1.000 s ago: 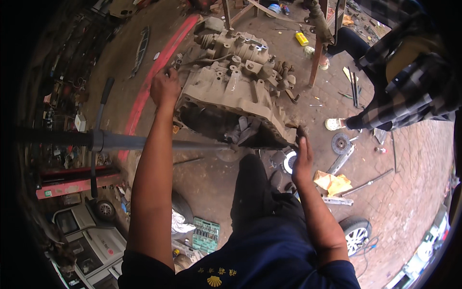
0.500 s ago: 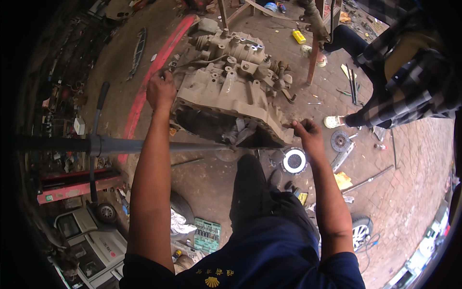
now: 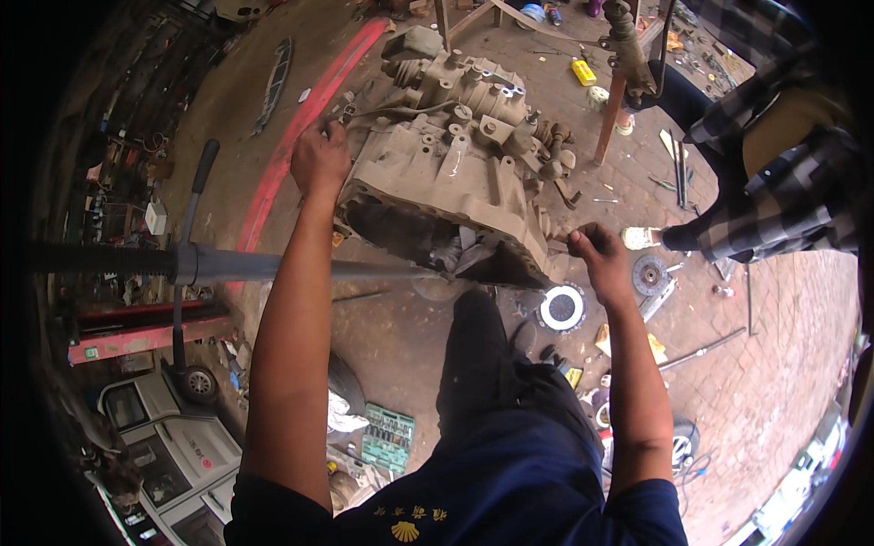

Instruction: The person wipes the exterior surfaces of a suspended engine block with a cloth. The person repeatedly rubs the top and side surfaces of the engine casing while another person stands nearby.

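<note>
A large dusty gearbox (image 3: pixel 446 168) sits in front of me, the hollow mouth of its bell housing (image 3: pixel 410 232) facing my legs. My left hand (image 3: pixel 320 164) is closed at its left side, fingers curled by the housing's edge and partly hidden. At the lower right edge of the casing, my right hand (image 3: pixel 601 259) is closed, thumb and fingers pinched together against a projecting part. A round clutch pressure plate (image 3: pixel 562 308) with a bright ring lies on the ground below the right corner.
A dark pole (image 3: pixel 237 267) with a cross handle extends from the left toward the housing. A person in a checked shirt (image 3: pixel 806 173) is at the right. On the floor are a clutch disc (image 3: pixel 650 275), a green socket set (image 3: pixel 389 437) and a yellow box (image 3: pixel 583 73). A van (image 3: pixel 173 450) stands lower left.
The whole view has shifted slightly, so the gearbox and floor things appear farther right. Both hands keep about the same places along the gearbox.
</note>
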The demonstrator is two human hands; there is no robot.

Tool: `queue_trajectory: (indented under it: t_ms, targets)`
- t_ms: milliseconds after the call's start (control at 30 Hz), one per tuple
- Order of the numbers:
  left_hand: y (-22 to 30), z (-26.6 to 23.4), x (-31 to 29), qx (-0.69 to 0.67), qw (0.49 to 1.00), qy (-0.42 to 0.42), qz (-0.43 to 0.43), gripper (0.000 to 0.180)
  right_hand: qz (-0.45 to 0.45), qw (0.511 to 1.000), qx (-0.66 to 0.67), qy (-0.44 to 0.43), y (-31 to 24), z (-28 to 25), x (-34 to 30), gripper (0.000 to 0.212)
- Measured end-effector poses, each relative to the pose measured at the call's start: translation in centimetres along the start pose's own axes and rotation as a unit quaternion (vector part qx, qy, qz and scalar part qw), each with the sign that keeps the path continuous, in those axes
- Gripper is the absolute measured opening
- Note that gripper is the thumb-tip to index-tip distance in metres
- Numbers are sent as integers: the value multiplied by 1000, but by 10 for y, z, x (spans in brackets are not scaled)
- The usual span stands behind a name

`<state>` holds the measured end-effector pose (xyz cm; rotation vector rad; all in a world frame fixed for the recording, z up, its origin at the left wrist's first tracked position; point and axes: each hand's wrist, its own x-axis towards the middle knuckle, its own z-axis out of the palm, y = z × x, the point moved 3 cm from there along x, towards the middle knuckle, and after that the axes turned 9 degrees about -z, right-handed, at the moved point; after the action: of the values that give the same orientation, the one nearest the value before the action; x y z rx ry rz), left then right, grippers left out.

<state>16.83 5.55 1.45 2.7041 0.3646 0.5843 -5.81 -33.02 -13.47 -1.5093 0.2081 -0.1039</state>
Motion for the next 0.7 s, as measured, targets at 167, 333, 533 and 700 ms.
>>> queue_trajectory:
  t_ms: [167,333,533,700]
  targets:
    - [0,0,1,27,999,-13,-10,40,-25,999,-21,2,-1,0,13,23]
    - [1,-1,0,36,999,-15,-22,41,41,992,-37,-116,-7,-4,19,25]
    - [3,-1,0,20,999,-18,-23,40,61,960,-54,-268,-10,-14,32,21]
    - [1,-1,-1,21,999,-10,-26,39,-45,952,-200,-226,-35,-10,54,19]
